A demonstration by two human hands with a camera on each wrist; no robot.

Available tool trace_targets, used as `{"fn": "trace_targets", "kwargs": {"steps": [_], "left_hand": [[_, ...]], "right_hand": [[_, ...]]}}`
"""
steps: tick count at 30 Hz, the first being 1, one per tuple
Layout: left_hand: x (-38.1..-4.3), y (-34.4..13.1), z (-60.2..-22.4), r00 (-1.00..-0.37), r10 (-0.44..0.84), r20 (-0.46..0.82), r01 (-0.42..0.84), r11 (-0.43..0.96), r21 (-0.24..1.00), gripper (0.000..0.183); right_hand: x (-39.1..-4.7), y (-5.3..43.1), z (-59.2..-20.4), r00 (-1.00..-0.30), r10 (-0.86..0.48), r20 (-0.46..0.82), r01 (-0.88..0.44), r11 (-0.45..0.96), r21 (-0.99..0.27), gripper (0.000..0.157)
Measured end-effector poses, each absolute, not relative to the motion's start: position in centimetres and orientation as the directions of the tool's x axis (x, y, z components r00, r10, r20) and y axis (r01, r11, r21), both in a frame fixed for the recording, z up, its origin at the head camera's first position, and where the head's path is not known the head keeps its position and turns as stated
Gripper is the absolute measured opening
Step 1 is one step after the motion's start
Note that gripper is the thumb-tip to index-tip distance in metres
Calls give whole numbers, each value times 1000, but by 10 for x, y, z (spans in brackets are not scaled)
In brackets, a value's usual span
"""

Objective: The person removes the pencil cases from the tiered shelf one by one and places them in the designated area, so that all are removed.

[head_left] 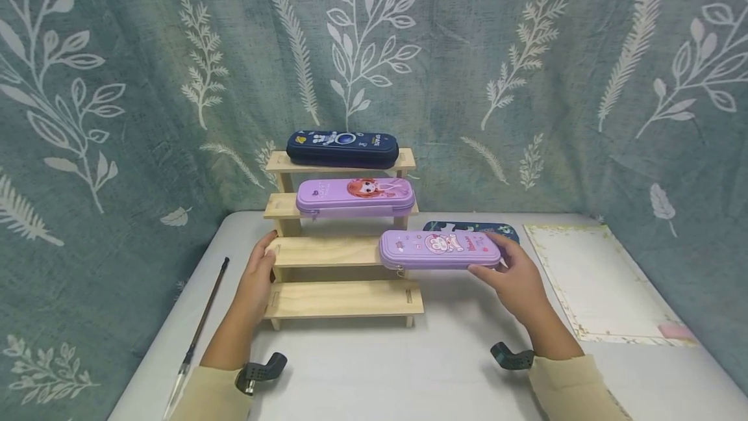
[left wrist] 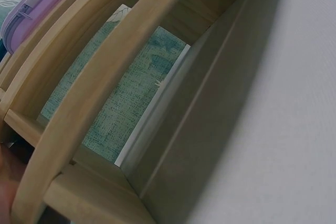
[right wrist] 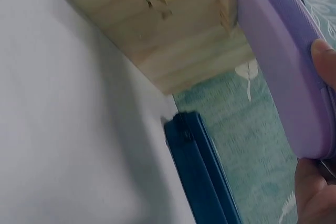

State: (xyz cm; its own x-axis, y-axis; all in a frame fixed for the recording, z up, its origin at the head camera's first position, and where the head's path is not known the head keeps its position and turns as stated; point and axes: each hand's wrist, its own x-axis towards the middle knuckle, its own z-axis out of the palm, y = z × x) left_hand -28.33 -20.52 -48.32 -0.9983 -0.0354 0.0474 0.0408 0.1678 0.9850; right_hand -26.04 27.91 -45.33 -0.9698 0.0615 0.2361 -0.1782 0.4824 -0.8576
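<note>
My right hand [head_left: 518,276] grips the right end of a lilac pencil case [head_left: 417,251] with a cartoon print, thumb at the front edge. Its left end overlaps the second step from the bottom of a wooden tiered stand [head_left: 343,299]. In the right wrist view, the case's zipped side [right wrist: 278,61] runs up alongside the wood. At the stand's left side, my left hand [head_left: 252,284] holds the end of that same step. Higher up lie a purple pencil case [head_left: 327,195] with a girl print and, on the top step, a navy space-print pencil case [head_left: 341,153].
Behind the held case, a dark blue pencil case [head_left: 508,231] lies on the white table [head_left: 374,375]. A flower-bordered sheet [head_left: 602,278] is at the right, with a pink piece [head_left: 674,331] at its corner. A thin brush-like stick [head_left: 206,314] lies left. A leaf-patterned curtain [head_left: 444,83] hangs behind.
</note>
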Motion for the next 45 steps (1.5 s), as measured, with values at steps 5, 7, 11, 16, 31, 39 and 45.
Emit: {"fn": "trace_targets", "kwargs": {"steps": [5,7,11,16,31,39,45], "left_hand": [[-286,-206,-484,-998,-27,51,46,160,986,50],[-287,-206,-484,-998,-29,51,46,163,986,50],[-287,-207,-484,-998,-31,51,45,166,985,50],[-285,-208,-486,-998,-33,48,42,172,984,50],[-285,-206,-486,-998,-39,47,39,168,985,50],[-284,-205,-485,-998,-40,44,36,174,984,50],[-283,-204,-484,-998,-43,42,34,171,985,50]], "right_hand": [[-257,295,-454,-971,72,227,-171,454,-874,93],[-256,301,-455,-972,72,222,-165,461,-872,94],[-257,311,-457,-971,85,224,-159,471,-868,94],[-259,322,-460,-971,149,188,-97,472,-876,94],[-272,341,-487,-978,178,108,20,598,-801,106],[-278,347,-500,-981,179,77,55,633,-772,109],[-277,354,-503,-978,196,70,73,641,-764,108]]}}
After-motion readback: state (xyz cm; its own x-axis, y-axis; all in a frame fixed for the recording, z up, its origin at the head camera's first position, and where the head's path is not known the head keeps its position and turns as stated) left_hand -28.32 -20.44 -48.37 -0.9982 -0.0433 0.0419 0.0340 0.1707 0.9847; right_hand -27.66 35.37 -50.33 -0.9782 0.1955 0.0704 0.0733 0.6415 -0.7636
